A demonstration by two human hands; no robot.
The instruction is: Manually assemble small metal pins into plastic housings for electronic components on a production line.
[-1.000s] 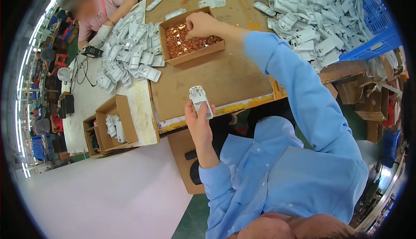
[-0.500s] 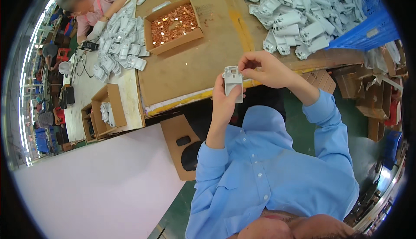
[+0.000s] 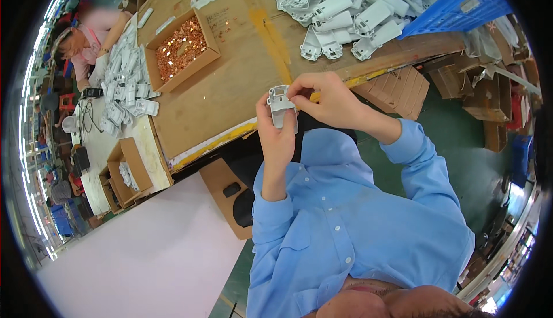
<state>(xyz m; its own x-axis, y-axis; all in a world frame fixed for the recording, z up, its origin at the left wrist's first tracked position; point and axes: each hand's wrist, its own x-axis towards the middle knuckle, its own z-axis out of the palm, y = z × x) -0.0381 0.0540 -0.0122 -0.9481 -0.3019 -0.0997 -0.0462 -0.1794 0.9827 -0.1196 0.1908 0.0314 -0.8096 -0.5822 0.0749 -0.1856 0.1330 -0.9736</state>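
Observation:
A white plastic housing with a rectangular cut-out near its top is held upright in my left hand. The left fingers wrap its left side, and the thumb presses on its lower face. My right hand is closed in a pinch at the housing's upper right edge. Whatever sits between those fingertips is too small to make out. Beyond my hands, an open cardboard box of small copper-coloured metal pieces stands on the cardboard-covered table. A large heap of similar white housings lies at the far right.
A blue plastic crate borders the heap. Another pile of housings lies at the left, near a co-worker in pink. A small carton holds white parts. A white board spans the lower left; cartons stand at the right.
The view has turned, so the table and boxes sit further left and higher in the picture. My right fingertips have come in against the housing's right edge. The left hand keeps its hold.

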